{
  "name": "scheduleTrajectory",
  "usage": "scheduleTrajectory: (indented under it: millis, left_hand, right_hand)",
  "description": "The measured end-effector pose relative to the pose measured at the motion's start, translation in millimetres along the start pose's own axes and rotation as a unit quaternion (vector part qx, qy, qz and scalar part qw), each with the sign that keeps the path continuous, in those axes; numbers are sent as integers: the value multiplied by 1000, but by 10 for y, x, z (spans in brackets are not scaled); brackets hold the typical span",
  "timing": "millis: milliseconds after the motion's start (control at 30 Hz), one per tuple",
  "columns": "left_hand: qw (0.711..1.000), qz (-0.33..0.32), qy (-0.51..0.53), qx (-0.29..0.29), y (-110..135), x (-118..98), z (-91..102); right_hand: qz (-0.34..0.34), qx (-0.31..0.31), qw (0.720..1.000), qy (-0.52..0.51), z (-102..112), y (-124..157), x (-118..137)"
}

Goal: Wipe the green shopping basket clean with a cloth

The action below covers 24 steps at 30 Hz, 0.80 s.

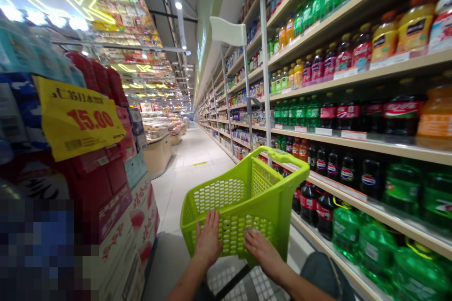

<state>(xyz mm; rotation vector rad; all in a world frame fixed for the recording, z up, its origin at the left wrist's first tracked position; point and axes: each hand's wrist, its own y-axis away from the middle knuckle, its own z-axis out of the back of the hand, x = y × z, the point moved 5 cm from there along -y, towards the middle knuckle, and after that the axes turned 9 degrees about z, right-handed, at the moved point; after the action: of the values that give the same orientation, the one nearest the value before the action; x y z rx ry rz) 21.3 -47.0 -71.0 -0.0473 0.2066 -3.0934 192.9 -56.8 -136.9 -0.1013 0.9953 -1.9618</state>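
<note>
A lime-green shopping cart [282, 218] with perforated basket walls stands right in front of me. My left hand [209, 241] lies against its near side wall, the fingers stretched up towards the rim and holding nothing. Further right along that same wall, my right hand [262, 250] presses in with its fingers bent and close together. A small greyish patch shows at the right fingertips; whether it is a cloth or something else I cannot make out. The cart's handle [287, 157] is at the upper right, touched by neither hand.
Shelves [353, 68] of bottled drinks run along the right, close to the cart. On the left are stacked boxes [123, 244] with a yellow price sign [81, 117]. A grey ladder [247, 89] leans at the shelves. The tiled aisle [187, 150] stretches ahead past display counters [157, 153].
</note>
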Motion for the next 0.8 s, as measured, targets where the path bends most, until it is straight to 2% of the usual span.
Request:
scheduleTrajectory:
  millis: [67,133,200,333,433,567,633,667,800]
  left_hand:
    - [1000,10,-2,-12,-8,-31,0]
    - [1000,1,-1,-28,-6,-106,1]
    - [999,-15,4,-35,4,-192,2]
    - [1000,-23,8,-9,14,-241,27]
    - [1000,-12,6,1,-2,-104,84]
    - [997,81,-2,1,-3,258,132]
    - [997,78,-2,7,23,368,126]
    - [998,68,1,13,39,405,116]
    - [998,59,24,30,78,579,64]
  right_hand:
    - [-18,-35,999,16,168,-42,-111]
    - [-49,-81,995,30,360,-203,-264]
    - [-76,-106,991,36,431,-299,-366]
    - [-32,-76,996,29,179,-89,-202]
    - [-9,-60,998,22,61,-58,-40]
    - [-25,-99,995,3,214,-641,-27]
    - [-23,-105,994,-13,183,-864,-3]
    - [-14,-96,995,-21,110,-884,38]
    - [15,-13,999,-46,-348,-495,285]
